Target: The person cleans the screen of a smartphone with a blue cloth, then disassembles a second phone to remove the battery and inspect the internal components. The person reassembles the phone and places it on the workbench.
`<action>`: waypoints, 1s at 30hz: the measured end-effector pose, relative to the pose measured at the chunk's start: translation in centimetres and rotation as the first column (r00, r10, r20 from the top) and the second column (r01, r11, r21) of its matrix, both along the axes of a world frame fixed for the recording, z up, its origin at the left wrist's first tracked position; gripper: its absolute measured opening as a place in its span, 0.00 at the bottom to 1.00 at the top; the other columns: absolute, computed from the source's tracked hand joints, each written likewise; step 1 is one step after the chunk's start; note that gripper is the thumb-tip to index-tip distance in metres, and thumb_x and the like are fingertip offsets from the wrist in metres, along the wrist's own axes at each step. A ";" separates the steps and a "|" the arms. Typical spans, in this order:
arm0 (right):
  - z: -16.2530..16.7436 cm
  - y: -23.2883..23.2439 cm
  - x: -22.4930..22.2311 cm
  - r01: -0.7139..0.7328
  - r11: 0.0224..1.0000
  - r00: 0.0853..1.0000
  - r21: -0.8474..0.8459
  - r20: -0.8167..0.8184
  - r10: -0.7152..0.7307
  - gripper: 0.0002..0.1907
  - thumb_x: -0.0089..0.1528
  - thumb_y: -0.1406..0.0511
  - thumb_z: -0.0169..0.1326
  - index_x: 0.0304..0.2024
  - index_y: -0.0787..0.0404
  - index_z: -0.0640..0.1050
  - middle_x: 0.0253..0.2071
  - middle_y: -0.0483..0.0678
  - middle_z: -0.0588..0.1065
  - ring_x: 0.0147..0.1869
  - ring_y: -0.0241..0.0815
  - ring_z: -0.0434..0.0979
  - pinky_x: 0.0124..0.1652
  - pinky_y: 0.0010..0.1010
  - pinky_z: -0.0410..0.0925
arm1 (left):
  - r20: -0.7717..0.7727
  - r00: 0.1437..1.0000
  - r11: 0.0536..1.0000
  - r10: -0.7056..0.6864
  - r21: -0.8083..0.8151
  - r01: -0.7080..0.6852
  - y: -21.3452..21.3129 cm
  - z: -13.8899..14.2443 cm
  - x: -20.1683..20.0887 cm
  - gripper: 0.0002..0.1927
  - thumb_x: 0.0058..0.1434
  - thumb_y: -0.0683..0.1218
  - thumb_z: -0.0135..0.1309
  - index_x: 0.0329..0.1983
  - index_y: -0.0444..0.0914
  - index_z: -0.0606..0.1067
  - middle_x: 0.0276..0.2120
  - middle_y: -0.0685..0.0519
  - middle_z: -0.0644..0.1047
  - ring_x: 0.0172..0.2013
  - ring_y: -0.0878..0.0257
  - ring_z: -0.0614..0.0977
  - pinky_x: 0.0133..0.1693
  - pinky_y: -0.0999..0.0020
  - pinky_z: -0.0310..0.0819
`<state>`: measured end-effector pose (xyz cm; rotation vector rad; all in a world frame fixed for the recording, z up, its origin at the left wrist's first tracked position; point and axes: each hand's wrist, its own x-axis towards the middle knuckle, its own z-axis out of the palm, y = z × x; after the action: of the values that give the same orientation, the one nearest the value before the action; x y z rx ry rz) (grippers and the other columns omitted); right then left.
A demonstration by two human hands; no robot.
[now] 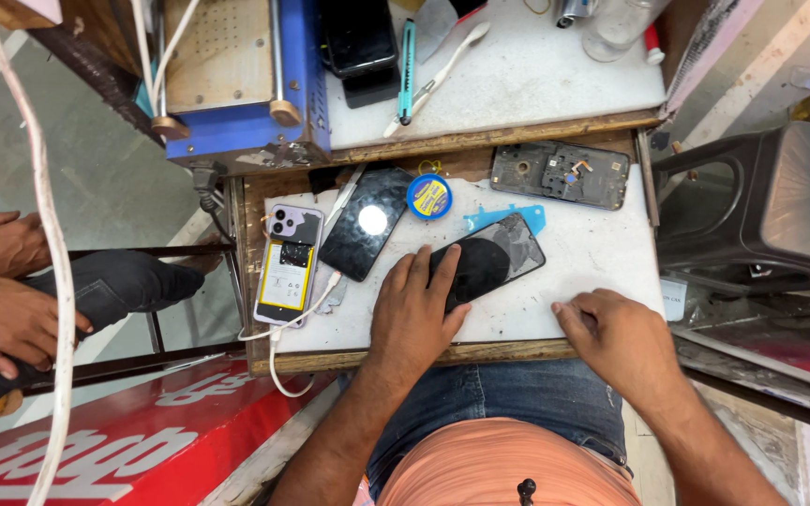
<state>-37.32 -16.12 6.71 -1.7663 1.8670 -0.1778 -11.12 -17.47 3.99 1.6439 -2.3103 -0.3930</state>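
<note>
Repair work is at the holding step, I judge: my left hand (412, 314) lies flat with fingers spread on the lower end of the cracked black phone (487, 261), pressing it against the white work mat (592, 253) and not clamped around it. My right hand (616, 337) rests on the mat near the front edge, just to the right of the phone and not touching it; the fingers are curled together, and I cannot tell if they hold some small thing. A blue plastic pry tool (508, 217) lies under the far end of the phone. The next move, I think, calls for a steady press while the right hand reaches for that tool.
</note>
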 end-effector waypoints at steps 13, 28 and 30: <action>-0.8 3.6 0.6 -0.010 0.970 0.996 0.243 -0.078 0.030 0.19 0.64 0.49 0.52 0.37 0.52 0.87 0.25 0.51 0.82 0.22 0.46 0.81 0.29 0.39 0.75 | -0.036 0.999 0.995 0.034 -0.090 -0.037 0.5 -1.7 1.0 0.43 0.53 0.57 0.68 0.68 0.36 0.66 0.61 0.35 0.72 0.61 0.41 0.72 0.59 0.47 0.70; -2.0 8.9 2.3 0.043 0.947 0.986 0.318 0.142 -0.092 0.19 0.60 0.55 0.57 0.29 0.65 0.84 0.31 0.58 0.81 0.33 0.57 0.83 0.35 0.43 0.73 | -0.037 0.999 0.995 0.037 -0.091 -0.040 0.3 -2.2 1.2 0.42 0.53 0.57 0.69 0.66 0.35 0.67 0.60 0.34 0.73 0.61 0.42 0.73 0.59 0.47 0.70; -2.0 9.4 2.2 -0.004 0.933 0.975 0.360 0.209 -0.076 0.18 0.60 0.55 0.56 0.31 0.65 0.83 0.31 0.56 0.82 0.31 0.56 0.83 0.34 0.42 0.74 | -0.037 0.999 0.995 0.039 -0.086 -0.042 0.3 -2.3 1.2 0.42 0.53 0.57 0.69 0.66 0.35 0.67 0.60 0.34 0.73 0.61 0.42 0.73 0.60 0.47 0.70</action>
<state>-35.10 -6.67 4.67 -1.4036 1.6515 -0.0383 -9.94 -17.17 1.71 1.6265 -2.2320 -0.3057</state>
